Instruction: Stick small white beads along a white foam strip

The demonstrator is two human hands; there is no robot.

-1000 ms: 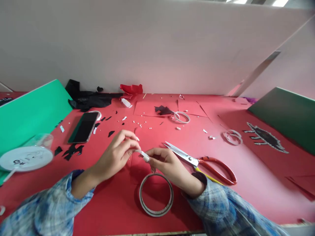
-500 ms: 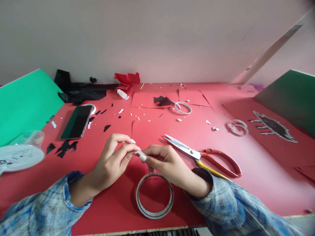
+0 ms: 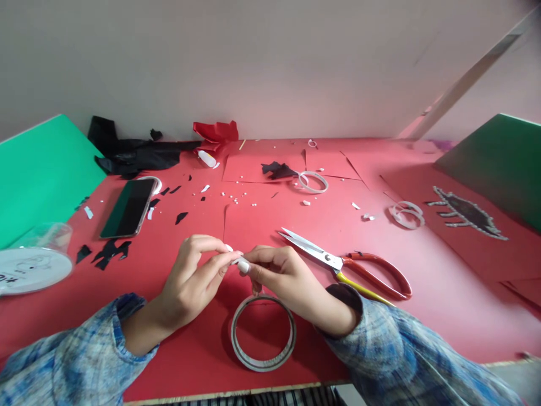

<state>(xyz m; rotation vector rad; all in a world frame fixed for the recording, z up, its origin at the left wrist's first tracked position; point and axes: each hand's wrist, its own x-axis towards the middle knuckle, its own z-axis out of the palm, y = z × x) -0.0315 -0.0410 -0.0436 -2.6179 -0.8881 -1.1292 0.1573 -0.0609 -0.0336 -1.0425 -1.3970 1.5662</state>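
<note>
Near the front of the red table, my left hand (image 3: 192, 282) and my right hand (image 3: 289, 279) meet at the fingertips. Both are closed in a pinch around a small white strip (image 3: 236, 261), mostly covered by the fingers. Just below my right hand lies a tape roll (image 3: 235, 343), a wide ring whose far edge is close to the lower fingers. To the right of that hand are large scissors (image 3: 333, 262), blades partly apart, with one red handle and one yellow. Whether the strip comes from the roll, I cannot tell.
A phone (image 3: 128, 208), a round white lid (image 3: 36, 270) and black scraps (image 3: 112, 254) lie at left. Behind are a small white bottle (image 3: 207, 158) and a white ring (image 3: 313, 182). At right, a black shape edged in white (image 3: 469, 213) sits on red paper. Green boards flank both sides.
My fingertips have drawn slightly closer together, and less of the white strip shows between them. The whole view has shifted a little; the things on the table stay put.
</note>
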